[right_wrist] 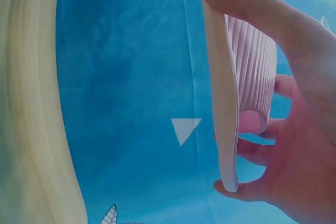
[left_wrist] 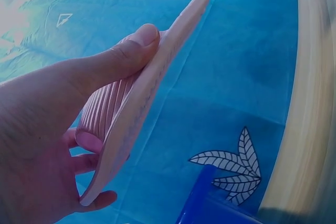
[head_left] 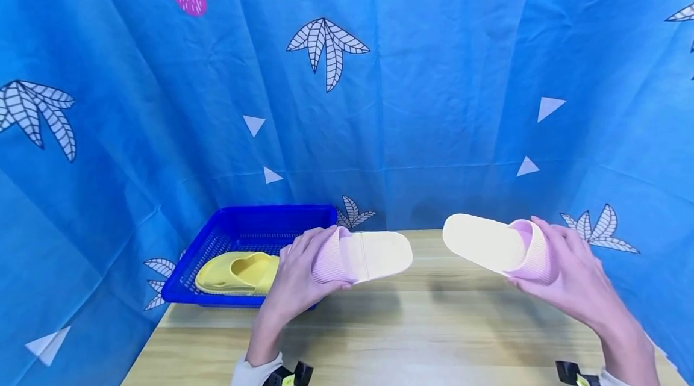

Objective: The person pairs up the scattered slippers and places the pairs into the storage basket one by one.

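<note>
Two pink slide slippers with ribbed straps are held up above the wooden table, one in each hand. My left hand (head_left: 295, 274) grips the left slipper (head_left: 382, 253) around its strap end, thumb on the near edge and fingers on the far side. In the left wrist view the same slipper (left_wrist: 142, 98) stands edge-on, the thumb pressed along it. My right hand (head_left: 577, 271) holds the right slipper (head_left: 479, 241) in the same way, its toe-strap side in the palm. In the right wrist view that slipper (right_wrist: 223, 87) is nearly upright, pinched between thumb and fingers. The slippers' free ends point toward each other, apart.
A blue plastic basket (head_left: 184, 274) stands at the back left of the wooden table (head_left: 412, 338), with a yellow slipper (head_left: 233, 271) in it; the left hand covers part of both. A blue patterned curtain (head_left: 434, 103) encloses the table's back and sides.
</note>
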Demonstrator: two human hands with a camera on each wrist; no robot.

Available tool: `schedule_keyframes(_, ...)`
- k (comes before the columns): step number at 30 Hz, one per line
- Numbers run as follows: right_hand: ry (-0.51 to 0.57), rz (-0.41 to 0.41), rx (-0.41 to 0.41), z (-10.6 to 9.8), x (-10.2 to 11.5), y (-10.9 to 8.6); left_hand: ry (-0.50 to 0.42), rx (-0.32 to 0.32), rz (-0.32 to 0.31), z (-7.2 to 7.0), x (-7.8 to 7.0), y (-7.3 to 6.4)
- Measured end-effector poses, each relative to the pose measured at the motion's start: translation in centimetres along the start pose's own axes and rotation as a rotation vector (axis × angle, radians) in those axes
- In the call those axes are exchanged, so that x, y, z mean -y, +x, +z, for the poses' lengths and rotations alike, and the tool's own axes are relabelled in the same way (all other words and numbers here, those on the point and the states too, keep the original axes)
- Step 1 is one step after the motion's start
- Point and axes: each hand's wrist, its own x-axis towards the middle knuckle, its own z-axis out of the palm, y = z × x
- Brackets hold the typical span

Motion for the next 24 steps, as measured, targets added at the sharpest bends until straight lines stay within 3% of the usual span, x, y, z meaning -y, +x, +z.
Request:
schedule_keyframes(11,-0.071,-0.076,0.041,0.2,0.9,0.1,-0.009,-0.013,0.032,0.1,-0.1,0.0)
schedule_keyframes(18,-0.101,-0.153,0.026,0.5,1.7,0.3,-0.006,-0.031,0.037,-0.2,0.1,0.1)
schedule_keyframes(24,-0.087,-0.172,0.023,0.6,2.5,0.3,0.003,-0.028,0.035,-0.5,0.0,0.0)
